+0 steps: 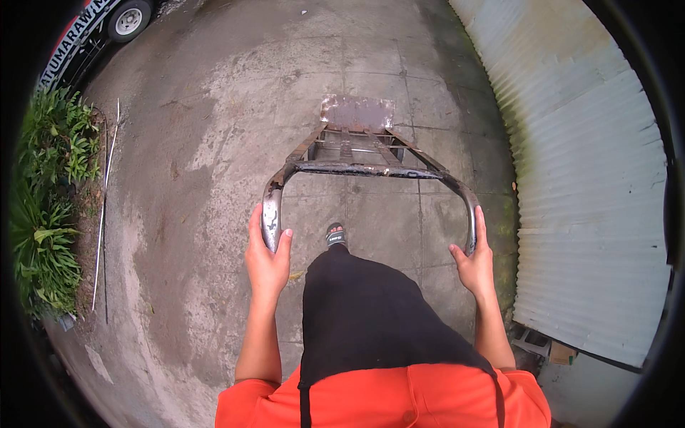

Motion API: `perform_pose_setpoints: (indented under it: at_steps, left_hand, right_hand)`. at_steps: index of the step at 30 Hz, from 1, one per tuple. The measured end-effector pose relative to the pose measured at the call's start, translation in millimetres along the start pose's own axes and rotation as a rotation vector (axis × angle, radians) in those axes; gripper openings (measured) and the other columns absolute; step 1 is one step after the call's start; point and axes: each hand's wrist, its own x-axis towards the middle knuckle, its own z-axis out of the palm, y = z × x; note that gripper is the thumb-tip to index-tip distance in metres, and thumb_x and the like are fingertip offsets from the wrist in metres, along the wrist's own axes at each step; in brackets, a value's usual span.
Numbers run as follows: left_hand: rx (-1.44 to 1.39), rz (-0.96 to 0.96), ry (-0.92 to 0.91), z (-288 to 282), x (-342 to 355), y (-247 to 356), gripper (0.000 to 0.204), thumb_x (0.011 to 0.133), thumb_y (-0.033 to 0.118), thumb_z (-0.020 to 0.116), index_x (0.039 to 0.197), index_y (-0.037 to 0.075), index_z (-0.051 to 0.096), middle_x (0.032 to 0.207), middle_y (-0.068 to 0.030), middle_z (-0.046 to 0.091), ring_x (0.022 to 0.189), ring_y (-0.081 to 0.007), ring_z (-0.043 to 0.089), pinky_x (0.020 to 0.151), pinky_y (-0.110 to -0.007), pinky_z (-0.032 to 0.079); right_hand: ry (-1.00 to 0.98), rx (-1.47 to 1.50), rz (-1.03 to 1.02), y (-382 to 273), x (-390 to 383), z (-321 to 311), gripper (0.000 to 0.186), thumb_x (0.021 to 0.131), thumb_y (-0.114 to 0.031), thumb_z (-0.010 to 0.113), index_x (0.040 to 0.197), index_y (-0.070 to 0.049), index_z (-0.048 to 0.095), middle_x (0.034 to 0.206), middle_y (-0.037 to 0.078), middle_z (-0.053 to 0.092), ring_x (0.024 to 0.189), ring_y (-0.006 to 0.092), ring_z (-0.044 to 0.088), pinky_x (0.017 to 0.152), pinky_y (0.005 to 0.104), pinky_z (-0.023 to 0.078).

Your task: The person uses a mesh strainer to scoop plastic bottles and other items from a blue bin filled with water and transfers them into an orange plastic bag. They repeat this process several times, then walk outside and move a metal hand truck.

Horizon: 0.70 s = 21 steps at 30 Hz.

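Note:
A worn metal hand truck (pixel 364 170) stretches out in front of me, its curved handles towards my body and its rusty toe plate (pixel 357 113) at the far end. My left hand (pixel 267 264) grips the left handle, where the paint has worn to bare metal, with the thumb on the inner side. Around the end of the right handle my right hand (pixel 474 265) is closed, its thumb also inward. Crossbars and slats join the two side rails. The truck's wheels cannot be made out.
Stained concrete pavement (pixel 385 250) lies underfoot, with my sandalled foot (pixel 335 235) below the frame. A corrugated metal wall (pixel 592 185) runs along the right. Green plants (pixel 50 235) and a thin white pipe (pixel 105 214) line the left. A vehicle wheel (pixel 129 21) shows at the far left.

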Motion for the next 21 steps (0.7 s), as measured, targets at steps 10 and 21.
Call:
perform_pose_setpoints:
  at_steps: [10, 21]
  left_hand:
    - [-0.019, 0.066, -0.146, 144, 369, 99, 0.079, 0.086, 0.015, 0.080, 0.154, 0.012, 0.040, 0.117, -0.0165, 0.068, 0.086, -0.0228, 0.068, 0.080, -0.036, 0.055]
    - [0.191, 0.032, -0.111, 306, 770, 222, 0.084, 0.087, 0.031, 0.078, 0.150, -0.003, 0.034, 0.092, -0.0215, 0.070, 0.079, -0.0303, 0.070, 0.074, -0.039, 0.055]
  right_hand:
    - [0.119, 0.232, 0.192, -67, 402, -6, 0.086, 0.084, 0.002, 0.073, 0.158, -0.025, 0.038, 0.105, 0.010, 0.068, 0.069, 0.0125, 0.056, 0.064, 0.0294, 0.050]
    - [0.029, 0.574, 0.273, -141, 849, -22, 0.076, 0.088, 0.002, 0.069, 0.155, -0.025, 0.044, 0.078, -0.001, 0.056, 0.049, 0.0057, 0.046, 0.041, 0.0236, 0.043]
